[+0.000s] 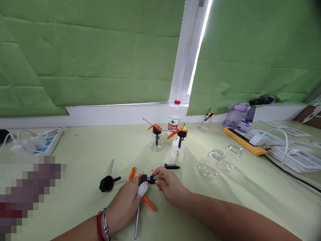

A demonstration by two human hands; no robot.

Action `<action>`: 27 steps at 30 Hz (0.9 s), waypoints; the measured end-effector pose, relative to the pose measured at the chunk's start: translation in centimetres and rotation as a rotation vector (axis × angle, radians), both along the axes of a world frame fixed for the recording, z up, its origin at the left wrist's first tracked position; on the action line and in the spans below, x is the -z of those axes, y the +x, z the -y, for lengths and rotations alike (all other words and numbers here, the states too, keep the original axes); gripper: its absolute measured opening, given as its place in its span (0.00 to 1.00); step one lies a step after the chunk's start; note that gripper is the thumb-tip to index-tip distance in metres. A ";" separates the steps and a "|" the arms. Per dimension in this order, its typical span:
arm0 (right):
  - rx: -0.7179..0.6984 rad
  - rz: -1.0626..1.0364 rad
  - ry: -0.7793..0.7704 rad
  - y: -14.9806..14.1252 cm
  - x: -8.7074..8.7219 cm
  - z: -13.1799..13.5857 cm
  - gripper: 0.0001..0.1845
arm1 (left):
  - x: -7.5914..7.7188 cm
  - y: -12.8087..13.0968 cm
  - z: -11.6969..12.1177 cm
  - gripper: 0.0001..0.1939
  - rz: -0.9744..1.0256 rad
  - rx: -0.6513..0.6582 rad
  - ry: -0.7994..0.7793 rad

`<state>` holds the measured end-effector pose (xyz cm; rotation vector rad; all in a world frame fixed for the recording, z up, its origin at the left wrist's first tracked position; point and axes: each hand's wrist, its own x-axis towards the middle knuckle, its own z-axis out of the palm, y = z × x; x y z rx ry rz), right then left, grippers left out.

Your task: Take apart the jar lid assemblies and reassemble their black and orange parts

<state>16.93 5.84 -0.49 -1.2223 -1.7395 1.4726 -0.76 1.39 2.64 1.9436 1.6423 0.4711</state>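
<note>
Near the front of the table, my left hand is closed around a black plastic head with a metal rod sticking out towards me. White wrapping covers my left thumb. My right hand pinches at the right end of this head, where a small metal piece shows; what lies between the fingertips is too small to make out. Orange levers lie beside and under my left hand. Beyond my right hand rests a black part with a spring. To the left lies another black head with a metal rod.
Two glass jars with black-and-orange tops stand farther back, before a red-capped bottle. Clear glass pieces lie right. A jar of tools, purple jug, orange power strip and white power strip line the back.
</note>
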 end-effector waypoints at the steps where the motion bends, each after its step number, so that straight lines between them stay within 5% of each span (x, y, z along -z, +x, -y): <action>1: 0.003 -0.010 0.002 0.0 0.2 0.0 0.09 | 0.1 0.0 0.0 0.21 -0.005 -0.002 0.002; 27: -0.028 0.020 0.044 0.3 -0.6 -0.1 0.07 | 0.2 0.1 0.1 0.22 -0.117 -0.050 -0.016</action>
